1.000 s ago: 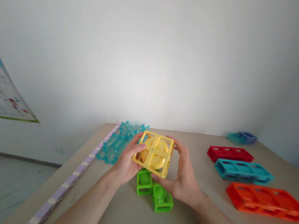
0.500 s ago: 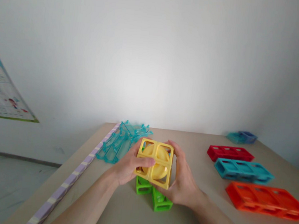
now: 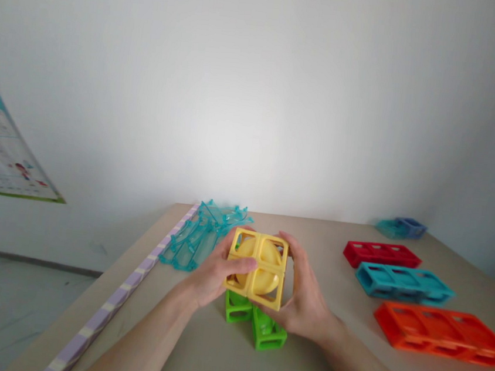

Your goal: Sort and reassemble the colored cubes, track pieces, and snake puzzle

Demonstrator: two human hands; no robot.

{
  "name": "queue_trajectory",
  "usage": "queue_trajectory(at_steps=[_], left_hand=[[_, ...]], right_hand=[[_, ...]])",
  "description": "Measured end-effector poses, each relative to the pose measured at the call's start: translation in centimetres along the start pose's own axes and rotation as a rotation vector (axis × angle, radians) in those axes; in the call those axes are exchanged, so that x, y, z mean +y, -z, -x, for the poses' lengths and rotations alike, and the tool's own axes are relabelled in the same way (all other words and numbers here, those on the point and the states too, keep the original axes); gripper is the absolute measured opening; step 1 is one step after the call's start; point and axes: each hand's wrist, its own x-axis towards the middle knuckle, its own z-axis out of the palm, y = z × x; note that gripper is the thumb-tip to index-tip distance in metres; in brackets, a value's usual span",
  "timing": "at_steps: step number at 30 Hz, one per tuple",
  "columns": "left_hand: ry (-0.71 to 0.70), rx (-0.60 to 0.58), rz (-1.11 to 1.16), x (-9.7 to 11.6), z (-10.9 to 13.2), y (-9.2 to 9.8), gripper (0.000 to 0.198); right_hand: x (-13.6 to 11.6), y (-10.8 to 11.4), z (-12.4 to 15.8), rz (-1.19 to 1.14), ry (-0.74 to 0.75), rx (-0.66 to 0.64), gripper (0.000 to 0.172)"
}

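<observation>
A yellow plastic block (image 3: 267, 252) with four window-like openings and a rounded inner part is held up between both hands. My left hand (image 3: 214, 270) grips its left side, the thumb lying across the front face. On the other side, my right hand (image 3: 303, 303) is curled round the right and lower edges, its fingertips behind the block. Just below and behind, green plastic blocks (image 3: 269, 335) lie on the table, partly covered by the yellow block and my right hand.
Translucent teal track pieces (image 3: 197, 239) lie at the back left beside a purple-and-white striped edge strip (image 3: 115, 304). To the right are a red block (image 3: 379, 255), a blue block (image 3: 403, 283) and an orange block (image 3: 442, 333). A small blue tray (image 3: 411, 227) sits at the far right corner.
The yellow block has tilted very slightly in my hands, its lower edge a little higher. Both hands keep their hold, and everything on the table stays in place.
</observation>
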Motion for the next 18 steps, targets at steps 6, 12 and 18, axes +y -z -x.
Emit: queue_trajectory(at_steps=[6, 12, 18], left_hand=[[-0.221, 0.168, -0.085, -0.3, -0.4, -0.1, 0.069], [-0.326, 0.162, -0.144, -0.6, -0.6, 0.2, 0.085], [-0.305, 0.109, -0.149, -0.6, -0.6, 0.2, 0.101]], right_hand=[[0.5, 0.1, -0.1, -0.078, -0.018, -0.001, 0.097], [1.1, -0.6, 0.3, -0.3, -0.192, -0.044, 0.076], [1.0, -0.8, 0.2, -0.437, -0.258, -0.038, 0.062]])
